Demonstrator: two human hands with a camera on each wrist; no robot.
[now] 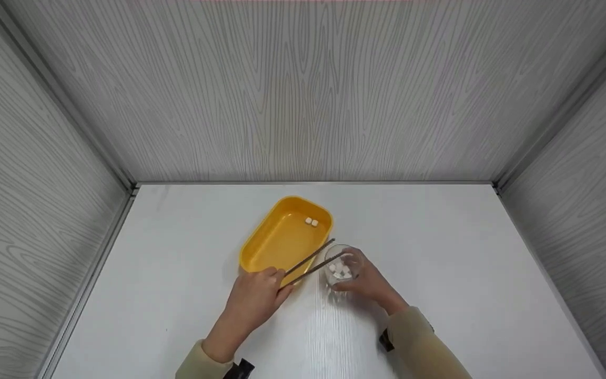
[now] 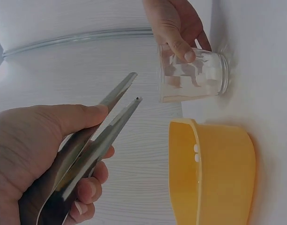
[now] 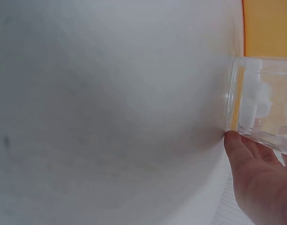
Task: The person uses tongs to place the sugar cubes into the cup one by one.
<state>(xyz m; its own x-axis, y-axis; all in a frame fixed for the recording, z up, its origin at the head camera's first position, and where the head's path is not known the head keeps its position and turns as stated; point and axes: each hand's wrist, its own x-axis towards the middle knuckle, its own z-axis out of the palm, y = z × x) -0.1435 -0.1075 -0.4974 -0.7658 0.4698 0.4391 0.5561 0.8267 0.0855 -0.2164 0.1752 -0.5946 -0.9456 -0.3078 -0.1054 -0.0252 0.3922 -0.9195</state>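
Observation:
My left hand (image 1: 256,296) grips metal tongs (image 2: 114,130). Their two tips stand apart, with nothing between them, close to the rim of a clear glass (image 2: 180,86). Thumb and fingers of my right hand (image 1: 370,280) hold that glass from its right side; it stands upright on the table. Several small white cubes (image 1: 340,271) lie in the bottom of the glass. Left of it is a yellow tray (image 1: 269,245), partly below the tongs and left hand. Two white cubes (image 1: 311,222) sit side by side near the tray's far right end.
The white table (image 1: 440,237) runs back to a grey wood-grain panel (image 1: 303,105). Similar panels stand at the left (image 1: 29,200) and right (image 1: 582,173). The tray's right wall is close to the glass.

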